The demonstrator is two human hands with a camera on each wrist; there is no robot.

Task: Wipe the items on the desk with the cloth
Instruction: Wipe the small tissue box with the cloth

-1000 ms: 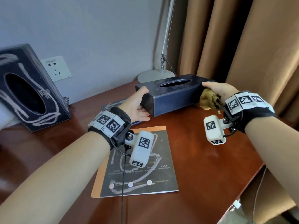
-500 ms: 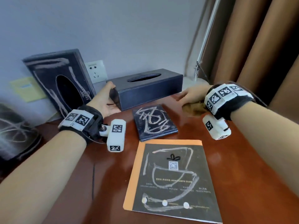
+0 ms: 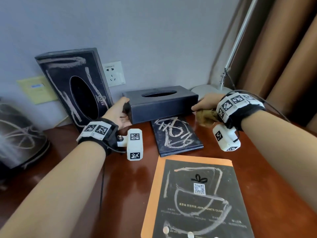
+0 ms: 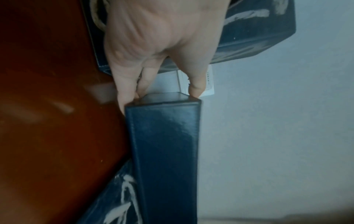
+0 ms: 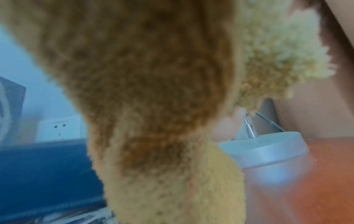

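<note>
At the centre of the head view, a dark blue tissue box sits at the back of the reddish wooden surface, its front edge over a chalk-scribbled dark notebook. The left hand grips the box's left end, thumb on top and fingers curled under the end face. The right hand touches the box's right end and holds a bunched tan cloth in its palm. Lower right lies an orange-edged booklet. Upper left, a second scribbled tissue box leans on the wall beside a socket. A lamp base stands right of the box.
</note>
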